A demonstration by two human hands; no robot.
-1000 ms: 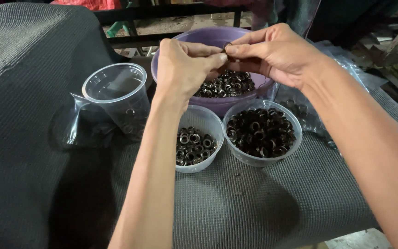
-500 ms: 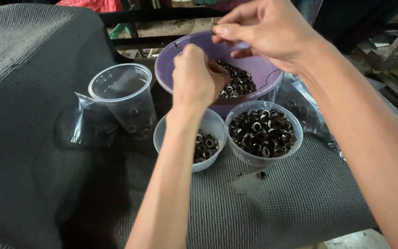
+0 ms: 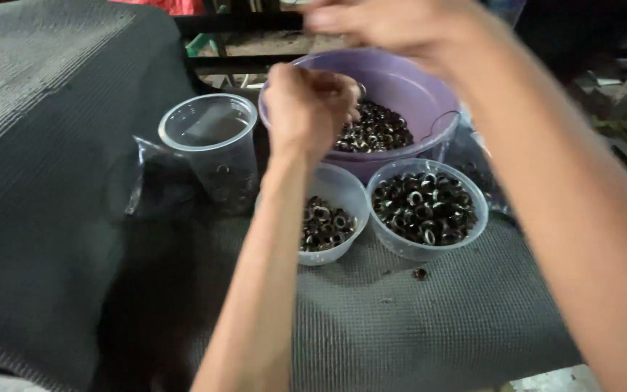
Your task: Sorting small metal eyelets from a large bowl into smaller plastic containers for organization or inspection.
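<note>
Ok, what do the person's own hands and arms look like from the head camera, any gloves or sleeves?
Both are bare. The left hand has no glove, and its forearm shows no sleeve down to the frame's bottom edge. The right hand is blurred, but no glove shows, and that forearm is bare too. No watch, bracelet or ring can be made out.

Right hand (image 3: pixel 393 25) blurred, cut off at top; left hand (image 3: pixel 306 109) fingers curled, contents hidden

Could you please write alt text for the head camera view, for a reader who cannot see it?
A person's left hand, fingers curled, hangs over a purple bowl of small dark metal rings, with the blurred right hand raised above it. Nearer stand two clear tubs of rings and an empty clear plastic cup on a dark mesh mat.
</note>
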